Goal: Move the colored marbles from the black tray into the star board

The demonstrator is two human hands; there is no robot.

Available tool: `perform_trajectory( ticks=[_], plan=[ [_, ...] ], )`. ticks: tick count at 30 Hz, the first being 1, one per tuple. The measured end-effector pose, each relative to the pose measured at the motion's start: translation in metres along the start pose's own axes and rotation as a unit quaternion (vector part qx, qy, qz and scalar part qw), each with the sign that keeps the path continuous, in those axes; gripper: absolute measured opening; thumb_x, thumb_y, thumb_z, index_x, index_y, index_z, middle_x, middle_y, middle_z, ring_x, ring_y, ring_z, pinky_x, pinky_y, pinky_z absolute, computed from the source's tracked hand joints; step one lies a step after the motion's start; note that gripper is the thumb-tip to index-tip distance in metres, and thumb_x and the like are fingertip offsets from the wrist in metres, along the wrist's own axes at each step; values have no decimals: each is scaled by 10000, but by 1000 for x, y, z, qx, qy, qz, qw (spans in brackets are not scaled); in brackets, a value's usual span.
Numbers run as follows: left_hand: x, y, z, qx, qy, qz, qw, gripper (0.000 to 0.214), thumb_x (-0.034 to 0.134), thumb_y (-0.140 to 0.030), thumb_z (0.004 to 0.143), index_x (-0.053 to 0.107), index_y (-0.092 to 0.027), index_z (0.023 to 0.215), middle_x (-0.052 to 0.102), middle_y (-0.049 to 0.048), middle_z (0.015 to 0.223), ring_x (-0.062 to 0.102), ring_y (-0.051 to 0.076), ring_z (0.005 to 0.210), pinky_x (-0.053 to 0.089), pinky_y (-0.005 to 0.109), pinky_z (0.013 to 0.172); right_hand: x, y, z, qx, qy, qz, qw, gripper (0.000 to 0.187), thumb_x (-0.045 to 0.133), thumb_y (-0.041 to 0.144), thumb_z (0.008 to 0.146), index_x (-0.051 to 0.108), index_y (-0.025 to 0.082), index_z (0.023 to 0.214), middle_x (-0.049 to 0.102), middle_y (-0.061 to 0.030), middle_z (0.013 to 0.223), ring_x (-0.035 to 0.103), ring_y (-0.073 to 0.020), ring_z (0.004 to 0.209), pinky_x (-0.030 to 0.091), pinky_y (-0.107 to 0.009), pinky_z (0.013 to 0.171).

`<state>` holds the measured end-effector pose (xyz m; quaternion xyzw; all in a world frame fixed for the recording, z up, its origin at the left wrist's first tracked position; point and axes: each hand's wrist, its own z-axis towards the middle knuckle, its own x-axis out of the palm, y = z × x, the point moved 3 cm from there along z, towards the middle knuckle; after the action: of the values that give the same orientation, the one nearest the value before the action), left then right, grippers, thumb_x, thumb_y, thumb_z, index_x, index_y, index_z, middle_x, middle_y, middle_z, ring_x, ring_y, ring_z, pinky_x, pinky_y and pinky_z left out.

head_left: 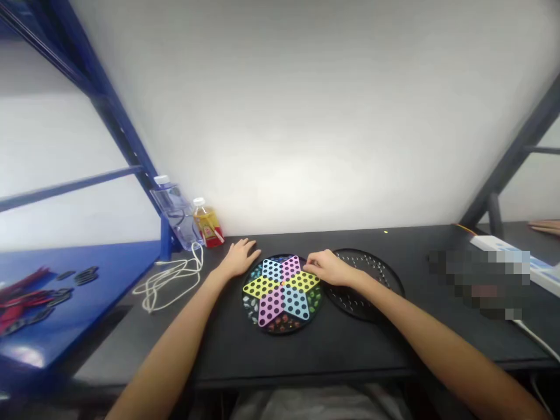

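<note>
A round Chinese checkers board [282,285] lies on the black table, its star printed in pink, yellow and light blue with dark holes. Glossy coloured pieces sit in the sections around the star: green [314,298], orange-red [284,322] and white [251,309]. My left hand [238,258] rests on the table just beyond the board's upper left edge, fingers spread. At the upper right edge of the board is my right hand [329,268], its fingers curled together by a yellow star point. Whatever those fingertips may hold is hidden.
Under my right forearm lies a round black piece [356,306] with pale marks. A white cable [170,283], a clear jug [177,216] and a yellow-red bottle [208,224] stand at left. A white box [520,262] and a blurred-out object [481,283] are at right.
</note>
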<state>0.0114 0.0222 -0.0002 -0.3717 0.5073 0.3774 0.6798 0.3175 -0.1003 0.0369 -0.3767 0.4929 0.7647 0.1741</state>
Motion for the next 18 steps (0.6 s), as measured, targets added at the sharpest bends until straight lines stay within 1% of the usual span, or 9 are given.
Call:
perform_trajectory(
  ticks=[3, 5, 7, 9, 11, 13, 14, 16, 18],
  plan=[
    [1, 1, 1, -1, 0, 4, 1000, 679, 299, -640, 916, 473, -186, 1390, 409, 162, 1472, 334, 331, 1374, 220, 523, 1120, -1, -4, 2, 27, -49, 69, 996, 267, 629, 420, 806, 687, 161, 777, 613, -12, 586, 541, -142, 578, 384, -244, 561],
    [1, 1, 1, 1, 1, 6, 1000, 676, 295, -639, 918, 468, -191, 1394, 411, 163, 1471, 338, 329, 1372, 216, 523, 1122, -1, -10, 3, 67, -71, 182, 978, 318, 613, 473, 816, 649, 160, 772, 502, 32, 498, 452, -108, 482, 336, -222, 484],
    [1, 1, 1, 0, 3, 7, 1000, 676, 294, -639, 918, 465, -193, 1397, 408, 165, 1472, 337, 329, 1373, 215, 526, 1120, -1, -18, 3, 122, -66, 343, 929, 357, 596, 518, 822, 606, 163, 780, 353, 85, 446, 296, -71, 388, 235, -196, 399],
    [1, 1, 1, -3, 5, 6, 1000, 680, 295, -643, 917, 461, -192, 1399, 402, 164, 1477, 332, 330, 1376, 216, 528, 1119, -4, -25, 3, 159, -70, 494, 852, 365, 594, 528, 824, 570, 167, 784, 262, 114, 448, 183, -49, 363, 152, -182, 358],
    [1, 0, 1, -4, 5, 6, 1000, 683, 295, -645, 916, 463, -188, 1396, 400, 165, 1478, 332, 330, 1375, 219, 527, 1116, -9, -32, 4, 173, -93, 588, 784, 360, 589, 518, 830, 554, 162, 779, 301, 101, 464, 189, -43, 362, 129, -175, 338],
    [1, 0, 1, 0, 2, 8, 1000, 682, 294, -644, 917, 468, -188, 1393, 406, 165, 1474, 340, 329, 1371, 224, 525, 1114, -14, -37, 3, 180, -121, 625, 750, 359, 581, 508, 832, 536, 163, 742, 415, 56, 504, 253, -43, 367, 126, -174, 326],
    [1, 0, 1, 2, 0, 9, 1000, 679, 291, -643, 919, 470, -189, 1391, 411, 165, 1470, 342, 328, 1370, 228, 523, 1113, -15, -38, 3, 181, -133, 627, 746, 364, 590, 503, 825, 514, 168, 704, 460, 34, 530, 280, -44, 372, 125, -176, 322],
    [1, 0, 1, 3, -2, 10, 1000, 680, 287, -643, 920, 472, -188, 1389, 417, 166, 1466, 345, 326, 1368, 236, 519, 1110, -17, -40, 2, 178, -169, 597, 764, 417, 631, 498, 799, 434, 184, 609, 462, 30, 518, 273, -42, 368, 113, -186, 323],
    [1, 0, 1, 3, 0, 11, 1000, 684, 283, -647, 919, 467, -189, 1393, 412, 164, 1469, 342, 325, 1370, 238, 518, 1110, -18, -39, 1, 169, -191, 517, 817, 491, 654, 507, 782, 369, 195, 534, 373, 58, 442, 224, -40, 355, 109, -201, 336]
  ],
)
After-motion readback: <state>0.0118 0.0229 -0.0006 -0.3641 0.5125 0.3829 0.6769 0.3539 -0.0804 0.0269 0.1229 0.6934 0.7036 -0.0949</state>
